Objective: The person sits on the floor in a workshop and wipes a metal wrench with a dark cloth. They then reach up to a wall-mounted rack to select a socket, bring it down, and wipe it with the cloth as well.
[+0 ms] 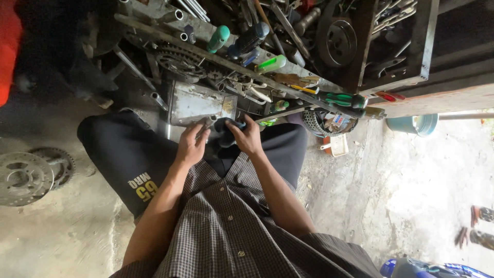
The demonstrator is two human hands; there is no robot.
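Observation:
Both my hands meet just in front of my knees, over a dark rounded part. My left hand grips its left side, fingers curled by a small grey metal piece. My right hand closes on its right side. What the dark part is, I cannot tell. I am crouched, in black shorts and a checked shirt. A flat grey metal box lies right above my hands.
A cluttered tool tray holds screwdrivers with green and blue handles, chains, sprockets and pipes. A dark metal crate stands at upper right. Two sprocket discs lie on the concrete at left. A teal bucket and another person's feet are at right.

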